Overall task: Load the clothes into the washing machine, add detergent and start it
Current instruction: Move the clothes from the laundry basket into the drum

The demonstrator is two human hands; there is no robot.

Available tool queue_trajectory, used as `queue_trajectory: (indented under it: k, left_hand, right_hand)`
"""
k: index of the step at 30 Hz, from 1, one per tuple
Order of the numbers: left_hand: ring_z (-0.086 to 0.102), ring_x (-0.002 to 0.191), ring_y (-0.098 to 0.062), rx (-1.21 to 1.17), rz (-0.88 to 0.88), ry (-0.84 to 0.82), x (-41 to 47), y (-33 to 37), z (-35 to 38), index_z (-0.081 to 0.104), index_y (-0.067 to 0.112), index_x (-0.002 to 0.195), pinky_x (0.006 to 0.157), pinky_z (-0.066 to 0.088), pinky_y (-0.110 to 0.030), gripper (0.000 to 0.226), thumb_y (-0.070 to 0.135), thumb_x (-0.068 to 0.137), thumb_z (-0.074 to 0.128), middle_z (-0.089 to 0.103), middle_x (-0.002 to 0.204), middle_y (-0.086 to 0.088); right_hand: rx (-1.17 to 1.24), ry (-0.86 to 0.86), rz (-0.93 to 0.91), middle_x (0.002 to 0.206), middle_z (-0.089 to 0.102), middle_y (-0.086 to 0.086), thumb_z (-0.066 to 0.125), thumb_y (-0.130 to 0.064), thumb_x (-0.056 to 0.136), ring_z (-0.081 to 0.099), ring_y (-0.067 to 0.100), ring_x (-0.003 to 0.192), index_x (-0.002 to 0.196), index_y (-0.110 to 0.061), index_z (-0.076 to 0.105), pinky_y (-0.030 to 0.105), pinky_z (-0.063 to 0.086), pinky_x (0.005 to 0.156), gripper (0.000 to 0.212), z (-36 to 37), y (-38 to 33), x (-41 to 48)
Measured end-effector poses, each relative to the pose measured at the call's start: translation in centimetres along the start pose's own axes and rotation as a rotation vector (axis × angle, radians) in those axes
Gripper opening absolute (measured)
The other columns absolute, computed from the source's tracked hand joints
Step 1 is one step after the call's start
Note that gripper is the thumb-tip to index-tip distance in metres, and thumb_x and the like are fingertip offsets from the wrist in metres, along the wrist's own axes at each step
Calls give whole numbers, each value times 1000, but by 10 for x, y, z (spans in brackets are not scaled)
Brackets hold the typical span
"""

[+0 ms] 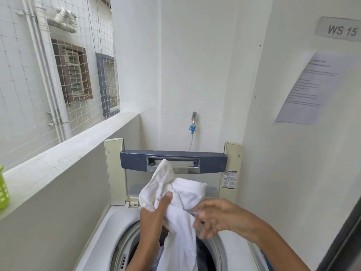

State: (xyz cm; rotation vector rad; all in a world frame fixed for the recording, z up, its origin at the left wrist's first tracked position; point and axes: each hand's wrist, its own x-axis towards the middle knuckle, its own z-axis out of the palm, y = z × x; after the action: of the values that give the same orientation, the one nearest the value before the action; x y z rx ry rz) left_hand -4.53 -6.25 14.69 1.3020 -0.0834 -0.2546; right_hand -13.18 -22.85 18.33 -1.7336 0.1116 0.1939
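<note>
Left hand (154, 219) grips white garment (182, 227), right hand (214, 217) pinching it above drum (126, 245)

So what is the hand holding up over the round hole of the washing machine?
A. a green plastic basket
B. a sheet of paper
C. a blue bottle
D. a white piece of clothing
D: the left hand grips a white cloth garment, which hangs down towards the open drum of the white top-loading washing machine.
</note>
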Motion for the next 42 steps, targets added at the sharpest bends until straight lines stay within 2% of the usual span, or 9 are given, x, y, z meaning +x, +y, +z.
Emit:
queue_trajectory:
  k: [7,10,15,23,26,28,35,38,42]
  left_hand:
    - [63,106,-33,-142,-236,-277,0,1,-12,61,13,116,101,44,-47,49,51,88,47,68,114,-15]
    - [56,118,-32,-214,-295,-298,3,-6,-20,54,5,123,108,36,-47,59,46,81,58,61,123,-21]
    - [70,92,-26,-114,-91,-144,9,-14,-43,64,12,110,78,52,-38,27,28,91,53,73,103,-12]
    - [40,130,-29,212,103,314,41,-17,-100,34,18,139,107,34,-44,70,17,80,71,37,145,-9]
    - [47,124,-21,430,232,42,33,-19,-83,46,30,128,103,37,-34,60,30,73,71,47,135,4]
    - [60,109,-10,417,240,-207,23,-20,-66,48,40,122,94,46,-23,45,30,83,66,51,130,19]
    - [61,75,-11,419,84,-611,33,-12,-36,34,57,129,77,53,-24,78,1,80,56,71,94,11]
    - [58,113,-5,556,67,-747,38,-17,-33,57,32,122,98,46,-26,51,9,78,68,60,126,10]
    - [56,85,-19,285,90,-586,46,-8,-43,54,14,67,79,43,-30,33,37,67,77,62,89,-10]
  right_hand:
    - [98,135,-64,122,62,-3,80,-52,56,61,14,107,128,-32,44,33,52,85,83,27,16,28]
    - [328,231,-169,114,68,6,83,-43,57,63,24,105,121,-14,58,37,47,90,75,26,24,38]
    - [438,369,-221,109,70,12,73,-25,69,65,29,106,108,-9,68,42,47,94,43,19,24,37]
    - [373,507,-173,40,61,-7,50,5,90,56,-5,38,66,-1,55,12,46,53,25,-4,20,29]
    - [322,374,-215,74,75,2,68,-2,79,69,5,69,83,-5,68,20,53,68,5,-5,15,30]
    - [277,242,-232,96,74,7,72,-6,66,69,16,88,96,-7,70,24,55,75,30,-8,13,28]
    - [109,-30,-251,85,73,5,73,-4,49,68,15,82,84,-2,73,24,54,75,35,-18,-8,30]
    - [78,-63,-250,83,73,6,72,1,51,68,16,81,82,0,72,25,54,75,31,-25,-15,25]
    - [6,53,-240,91,73,6,75,-4,57,67,16,90,90,-1,70,26,53,78,33,-36,-15,19]
